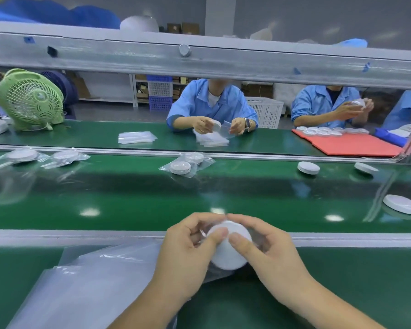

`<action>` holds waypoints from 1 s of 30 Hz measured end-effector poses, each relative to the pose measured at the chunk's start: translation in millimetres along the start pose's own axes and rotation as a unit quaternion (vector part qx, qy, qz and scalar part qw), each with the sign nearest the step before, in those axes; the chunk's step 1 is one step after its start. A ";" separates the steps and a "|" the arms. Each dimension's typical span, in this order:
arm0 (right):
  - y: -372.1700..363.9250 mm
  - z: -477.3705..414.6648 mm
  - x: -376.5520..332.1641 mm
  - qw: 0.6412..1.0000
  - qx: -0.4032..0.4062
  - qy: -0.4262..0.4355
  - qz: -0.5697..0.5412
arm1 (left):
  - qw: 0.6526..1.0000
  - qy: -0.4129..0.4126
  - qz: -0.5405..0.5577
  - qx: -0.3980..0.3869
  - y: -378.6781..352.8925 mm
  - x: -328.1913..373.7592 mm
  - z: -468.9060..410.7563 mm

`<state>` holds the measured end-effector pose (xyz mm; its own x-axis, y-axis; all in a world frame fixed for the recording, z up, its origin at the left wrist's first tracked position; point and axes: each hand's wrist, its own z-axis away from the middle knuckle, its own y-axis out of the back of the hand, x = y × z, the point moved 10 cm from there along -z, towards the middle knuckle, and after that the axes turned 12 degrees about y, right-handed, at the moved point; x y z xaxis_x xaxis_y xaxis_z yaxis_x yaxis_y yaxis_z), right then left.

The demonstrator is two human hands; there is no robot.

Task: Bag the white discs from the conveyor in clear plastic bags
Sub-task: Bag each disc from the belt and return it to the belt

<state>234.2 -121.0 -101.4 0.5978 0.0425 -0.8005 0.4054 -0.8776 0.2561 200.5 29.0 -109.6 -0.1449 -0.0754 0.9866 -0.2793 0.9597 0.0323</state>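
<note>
Evidently mid-bagging: the left hand (188,248) and right hand (271,252) gripped a disc (228,255) between them, thumbs on its face, a bag (202,233) bunched around it. Next, I'd guess, it needed pushing fully in. Spare bags (93,281) lay just left.

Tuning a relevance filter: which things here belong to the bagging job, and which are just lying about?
Job: left hand, right hand, held disc, bag stack, loose discs, bagged discs, belt.
Lying about: green fan, white crate, blue crates.
</note>
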 end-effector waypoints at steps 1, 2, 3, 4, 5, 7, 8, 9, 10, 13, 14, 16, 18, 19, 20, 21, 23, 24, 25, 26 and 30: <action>-3.3 -1.6 0.9 1.000 -0.019 -0.006 -0.013 | 1.000 0.006 0.018 0.019 4.2 -2.4 -0.4; -2.7 -4.5 -0.3 1.000 -0.021 -0.007 -0.009 | 0.999 0.017 0.038 0.028 6.6 -4.8 -1.5; 1.9 -7.9 1.1 1.000 -0.009 -0.003 0.021 | 0.998 0.031 0.046 0.028 6.6 -6.7 -3.2; 6.0 -12.6 3.3 0.999 0.000 -0.003 0.054 | 0.998 0.037 0.036 0.029 6.5 -7.3 -4.8; 9.7 -18.1 8.1 0.995 0.001 0.001 0.104 | 0.999 0.039 0.011 0.031 7.4 -7.7 -6.5; 13.1 -33.7 20.4 0.982 -0.006 -0.006 0.190 | 0.996 0.041 -0.064 0.048 15.6 -3.6 -8.1; 17.4 -45.0 26.4 0.976 0.004 -0.012 0.220 | 0.987 0.041 -0.141 0.060 23.2 0.9 -8.3; 24.4 -57.6 34.7 0.970 0.025 -0.022 0.242 | 0.964 0.026 -0.256 0.064 29.2 7.8 -8.1; 33.5 -72.8 45.9 0.965 0.058 -0.044 0.253 | 0.920 0.008 -0.388 0.058 34.2 12.1 -8.4; 70.5 -114.4 90.2 0.951 0.195 -0.152 0.189 | 0.799 0.036 -0.600 -0.007 45.2 8.5 -5.7; 76.2 -128.1 106.8 0.944 0.226 -0.190 0.145 | 0.796 0.066 -0.602 -0.028 49.5 3.8 -5.1; 71.9 -152.5 137.8 0.938 0.225 -0.254 0.065 | 0.795 0.100 -0.594 -0.071 46.4 -4.3 -3.0; 50.6 -167.4 160.4 0.938 0.176 -0.298 0.003 | 0.785 0.112 -0.602 -0.093 40.1 -10.0 -5.8; 37.7 -168.8 167.3 0.938 0.146 -0.313 -0.013 | 0.780 0.116 -0.607 -0.098 37.8 -13.3 -7.3; 25.7 -168.1 169.7 0.940 0.118 -0.321 -0.016 | 0.775 0.122 -0.612 -0.101 36.8 -16.4 -9.4; 15.5 -165.2 169.6 0.942 0.098 -0.320 -0.012 | 0.769 0.127 -0.618 -0.105 36.8 -19.7 -11.2; 3.5 -155.8 161.6 0.950 0.083 -0.300 0.005 | 0.759 0.122 -0.631 -0.105 36.3 -24.9 -13.6; 0.7 -149.4 153.8 0.956 0.076 -0.282 0.027 | 0.760 0.113 -0.632 -0.101 35.5 -24.8 -13.9; -1.4 -142.0 144.1 0.961 0.061 -0.261 0.061 | 0.766 0.101 -0.628 -0.095 33.9 -23.6 -13.2; -3.8 -132.7 132.7 0.966 0.040 -0.236 0.096 | 0.775 0.083 -0.621 -0.088 31.4 -20.7 -12.1; -4.8 -80.6 81.4 0.973 -0.018 -0.130 0.191 | 0.816 0.042 -0.571 -0.075 19.2 -10.8 -6.1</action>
<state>336.6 -74.8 -124.1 0.5162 -0.4091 -0.7525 0.2150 -0.7886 0.5762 202.5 49.9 -118.7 0.1952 -0.9316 0.3065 -0.0662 0.2993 0.9519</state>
